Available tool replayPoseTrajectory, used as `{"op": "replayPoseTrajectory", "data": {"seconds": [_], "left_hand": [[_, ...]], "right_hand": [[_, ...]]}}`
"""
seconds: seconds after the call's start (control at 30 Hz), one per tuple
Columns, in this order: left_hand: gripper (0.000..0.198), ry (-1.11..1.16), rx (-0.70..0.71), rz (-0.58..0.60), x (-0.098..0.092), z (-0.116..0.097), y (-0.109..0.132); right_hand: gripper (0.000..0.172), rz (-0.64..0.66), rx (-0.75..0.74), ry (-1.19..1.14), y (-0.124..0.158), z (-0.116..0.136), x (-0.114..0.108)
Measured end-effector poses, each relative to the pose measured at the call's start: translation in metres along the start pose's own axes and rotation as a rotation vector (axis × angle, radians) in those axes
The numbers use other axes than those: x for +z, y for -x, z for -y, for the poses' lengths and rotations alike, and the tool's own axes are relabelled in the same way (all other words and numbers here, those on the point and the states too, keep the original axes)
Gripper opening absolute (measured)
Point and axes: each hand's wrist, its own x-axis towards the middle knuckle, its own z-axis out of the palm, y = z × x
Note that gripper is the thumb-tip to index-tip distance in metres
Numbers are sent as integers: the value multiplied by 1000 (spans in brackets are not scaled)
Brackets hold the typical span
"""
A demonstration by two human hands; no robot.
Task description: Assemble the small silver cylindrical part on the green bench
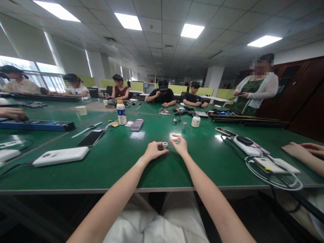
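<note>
My left hand (153, 151) grips a small silvery metal cylinder (165, 145) between thumb and fingers, low at the green table (121, 172). The cylinder stands upright, and its top face shows a ring and dark spots too small to make out. Just right of it is my right hand (180, 146), its thumb and forefinger apart, with nothing visible between them. Beyond my hands stand another metal cylinder (184, 125), a small metal part (174, 120) and a dark, narrow part (179, 118).
A white jar (195, 121) and a bottle (121, 112) stand farther back. At left lie a phone (91, 138) and a white power bank (60, 156); at right, another phone (226, 131) and cabled devices (250, 146). A neighbour's hands (301, 152) rest at far right. Several people surround the table.
</note>
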Motion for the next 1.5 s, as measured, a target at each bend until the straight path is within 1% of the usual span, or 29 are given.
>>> {"op": "replayPoseTrajectory", "data": {"seconds": [0.1,0.17,0.37,0.47,0.6,0.73,0.83,1.07,1.3,1.37,1.43,1.5], "left_hand": [[31,6,-1,3,-1,-1,0],[33,6,-7,-1,-1,0,0],[36,14,-23,-2,1,3,0],[35,23,-15,8,0,3,0],[32,26,-16,12,0,3,0],[32,38,-25,17,0,3,-1],[34,46,-32,17,1,5,-1],[34,54,-25,20,3,7,-2],[35,58,-31,23,2,6,-2],[34,56,-28,21,3,7,-2],[33,52,-27,17,3,7,-2],[32,51,-27,15,3,7,-2]], "right_hand": [[21,18,57,73,0,-16,-4],[18,33,83,106,0,-22,-4],[19,17,107,129,0,-27,-2],[17,7,81,89,-3,-23,-3],[18,11,-3,-17,-6,-5,0],[18,87,-101,-98,-2,16,6],[16,143,-144,-111,3,25,8],[17,163,-166,-79,6,30,4],[25,17,-95,-71,4,31,-1],[28,34,-107,-91,5,30,0],[30,102,-132,-117,6,29,3],[28,158,-156,-126,6,29,7]]}}
